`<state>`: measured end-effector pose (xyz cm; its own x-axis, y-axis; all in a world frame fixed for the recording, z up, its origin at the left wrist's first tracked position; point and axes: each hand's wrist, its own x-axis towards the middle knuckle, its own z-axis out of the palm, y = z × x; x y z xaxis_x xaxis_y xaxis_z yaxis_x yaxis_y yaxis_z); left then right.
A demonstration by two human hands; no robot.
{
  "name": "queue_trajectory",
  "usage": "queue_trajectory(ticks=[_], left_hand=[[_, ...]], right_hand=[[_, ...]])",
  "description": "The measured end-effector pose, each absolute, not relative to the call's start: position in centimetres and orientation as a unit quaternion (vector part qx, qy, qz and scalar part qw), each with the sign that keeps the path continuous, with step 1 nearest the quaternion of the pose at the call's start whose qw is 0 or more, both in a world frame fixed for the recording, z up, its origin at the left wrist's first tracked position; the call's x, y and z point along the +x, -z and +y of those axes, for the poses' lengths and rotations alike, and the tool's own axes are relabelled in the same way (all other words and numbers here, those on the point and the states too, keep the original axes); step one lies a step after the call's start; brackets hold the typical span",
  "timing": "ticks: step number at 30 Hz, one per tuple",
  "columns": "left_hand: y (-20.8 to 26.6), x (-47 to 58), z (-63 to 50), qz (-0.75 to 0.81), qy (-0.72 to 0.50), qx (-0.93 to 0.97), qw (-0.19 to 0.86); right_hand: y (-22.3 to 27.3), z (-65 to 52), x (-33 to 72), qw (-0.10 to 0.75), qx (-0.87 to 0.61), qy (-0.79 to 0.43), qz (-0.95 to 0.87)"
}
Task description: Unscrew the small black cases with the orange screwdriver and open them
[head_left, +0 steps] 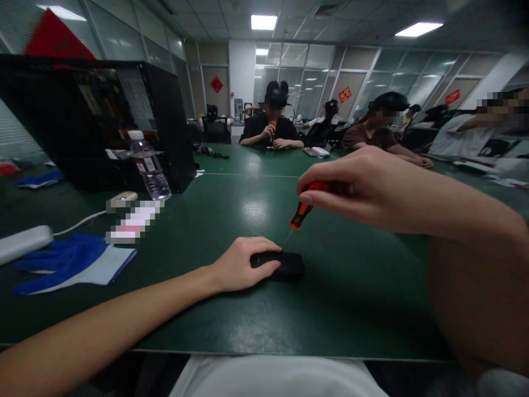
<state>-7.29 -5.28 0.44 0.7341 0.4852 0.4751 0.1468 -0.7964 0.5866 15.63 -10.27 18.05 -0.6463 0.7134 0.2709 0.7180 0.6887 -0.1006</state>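
A small black box (285,266) lies flat on the green table (351,298), near its front edge. It is pinned by the left hand (243,264), whose grip is pressed onto its top. A red-handled screwdriver (301,214) is clamped in the right hand (351,187), its tip set against the box. A blue glove (70,267) lies well apart.
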Motion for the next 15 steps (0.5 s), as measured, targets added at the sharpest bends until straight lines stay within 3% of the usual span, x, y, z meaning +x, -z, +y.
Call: queue_trajectory(ticks=[5, 15], left_hand=[[-0.54, -7.32, -5.19, 0.143, -0.261, 0.916, 0.268], [-1.07, -7.06, -5.54, 0.172, -0.191, 0.952, 0.168]], right_hand=[[-18.08, -10.26, 16.59, 0.118, -0.4, 0.012, -0.909], [-17.57, -10.03, 15.89, 0.104, -0.384, 0.022, -0.917]])
